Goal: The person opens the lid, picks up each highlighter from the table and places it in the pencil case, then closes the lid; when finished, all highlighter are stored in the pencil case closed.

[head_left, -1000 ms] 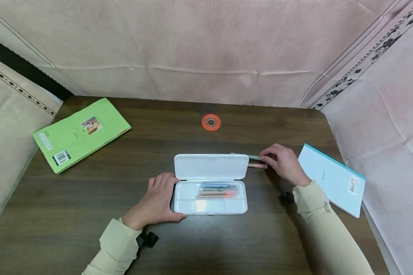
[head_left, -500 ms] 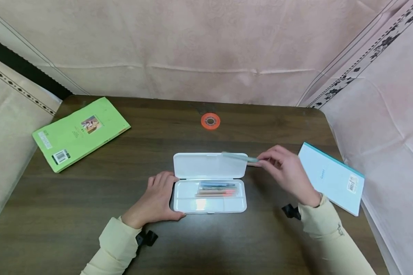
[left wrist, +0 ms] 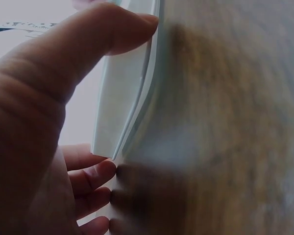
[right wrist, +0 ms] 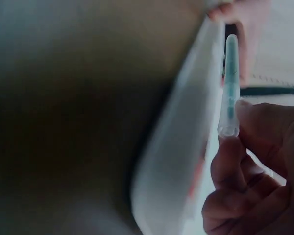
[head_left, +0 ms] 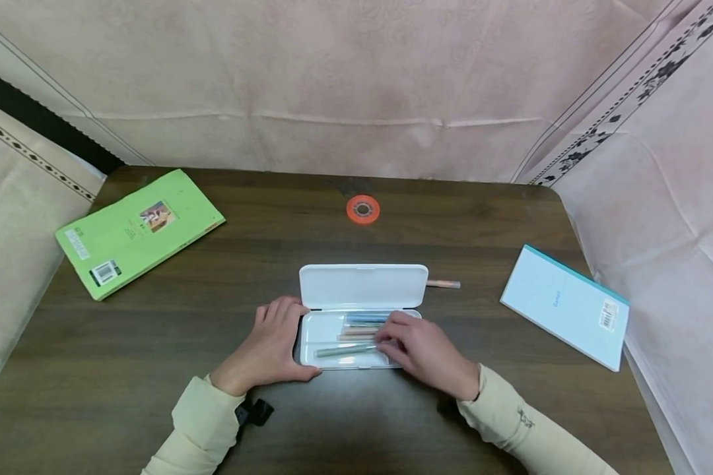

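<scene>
A white pencil case [head_left: 363, 286] lies with its lid folded back on the table. My left hand [head_left: 273, 343] grips its left end, thumb along the front edge and fingers at the back corner; in the left wrist view the thumb [left wrist: 108, 29] overlaps the case wall [left wrist: 120, 98]. Over the front compartment my right hand [head_left: 424, 349] pinches a pale green translucent pen [head_left: 341, 350], held nearly level. In the right wrist view that pen [right wrist: 230, 83] shows a clear barrel with teal segments inside. Several blue and pinkish pens [head_left: 356, 326] lie in the rear compartment.
Another pinkish pen [head_left: 444, 284] sticks out from behind the lid's right side. An orange tape roll [head_left: 363, 209] lies at the back of the table [head_left: 261, 224]. A green book [head_left: 139, 234] is at the left, and a light blue notebook [head_left: 564, 307] at the right.
The right hand has lifted the green pen from behind the lid and carried it left and forward into the case's front part. The left hand has stayed on the case.
</scene>
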The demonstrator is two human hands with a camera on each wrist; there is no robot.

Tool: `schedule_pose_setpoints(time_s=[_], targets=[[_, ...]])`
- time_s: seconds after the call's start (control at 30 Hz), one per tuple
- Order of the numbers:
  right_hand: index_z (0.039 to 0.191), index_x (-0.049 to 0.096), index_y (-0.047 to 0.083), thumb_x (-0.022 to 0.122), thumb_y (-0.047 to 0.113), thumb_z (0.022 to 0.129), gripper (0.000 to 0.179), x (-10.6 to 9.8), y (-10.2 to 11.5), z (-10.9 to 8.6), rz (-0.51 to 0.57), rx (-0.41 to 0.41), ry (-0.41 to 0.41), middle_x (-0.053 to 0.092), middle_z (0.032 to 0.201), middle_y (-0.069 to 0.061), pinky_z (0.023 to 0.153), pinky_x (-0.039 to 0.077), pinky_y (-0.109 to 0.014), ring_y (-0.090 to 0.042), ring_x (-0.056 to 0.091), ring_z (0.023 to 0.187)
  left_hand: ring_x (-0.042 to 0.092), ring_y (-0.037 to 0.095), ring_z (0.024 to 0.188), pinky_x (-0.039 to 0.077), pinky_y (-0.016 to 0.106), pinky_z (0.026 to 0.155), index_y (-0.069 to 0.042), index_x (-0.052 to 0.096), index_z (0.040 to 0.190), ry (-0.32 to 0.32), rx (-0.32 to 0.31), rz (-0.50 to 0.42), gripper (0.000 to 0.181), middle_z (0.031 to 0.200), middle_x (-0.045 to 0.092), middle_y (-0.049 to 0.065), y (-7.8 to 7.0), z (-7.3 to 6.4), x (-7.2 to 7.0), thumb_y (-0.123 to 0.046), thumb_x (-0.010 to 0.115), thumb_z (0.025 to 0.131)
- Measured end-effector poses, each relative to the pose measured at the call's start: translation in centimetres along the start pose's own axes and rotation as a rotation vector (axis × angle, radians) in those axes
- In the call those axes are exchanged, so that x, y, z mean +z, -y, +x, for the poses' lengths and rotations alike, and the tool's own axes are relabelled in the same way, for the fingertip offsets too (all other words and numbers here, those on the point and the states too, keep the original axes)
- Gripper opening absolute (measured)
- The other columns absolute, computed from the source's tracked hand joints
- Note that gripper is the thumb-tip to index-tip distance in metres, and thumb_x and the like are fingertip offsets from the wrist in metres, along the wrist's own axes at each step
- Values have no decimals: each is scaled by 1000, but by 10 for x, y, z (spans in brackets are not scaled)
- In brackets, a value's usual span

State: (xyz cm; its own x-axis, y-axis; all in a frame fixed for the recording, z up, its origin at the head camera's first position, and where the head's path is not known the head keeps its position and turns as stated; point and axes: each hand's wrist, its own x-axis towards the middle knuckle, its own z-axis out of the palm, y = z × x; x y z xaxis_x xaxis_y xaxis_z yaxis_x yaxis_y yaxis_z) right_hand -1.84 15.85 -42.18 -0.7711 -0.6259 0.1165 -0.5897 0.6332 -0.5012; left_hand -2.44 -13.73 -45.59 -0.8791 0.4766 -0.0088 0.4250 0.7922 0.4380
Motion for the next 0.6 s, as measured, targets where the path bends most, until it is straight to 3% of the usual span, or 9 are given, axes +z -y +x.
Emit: schedule_pose_setpoints(time_s=[0.2,0.6], targets=[[97,70,22,71,25,91,7,17,10,0,-64,14,27,59,92,10,67,48,-22,-1,53,73,40,29,119,30,44,90,-10,45,126,-1,3,-1,92,127,47,10,0,-1,-1,-61,83,60],[89,72,27,67,23,93,7,23,14,-1,-133,-58,17,57,87,15,68,48,-22,2,52,75,39,29,119,29,45,91,-10,44,127,-3,0,-14,92,127,46,10,1,0,0,-60,84,60]])
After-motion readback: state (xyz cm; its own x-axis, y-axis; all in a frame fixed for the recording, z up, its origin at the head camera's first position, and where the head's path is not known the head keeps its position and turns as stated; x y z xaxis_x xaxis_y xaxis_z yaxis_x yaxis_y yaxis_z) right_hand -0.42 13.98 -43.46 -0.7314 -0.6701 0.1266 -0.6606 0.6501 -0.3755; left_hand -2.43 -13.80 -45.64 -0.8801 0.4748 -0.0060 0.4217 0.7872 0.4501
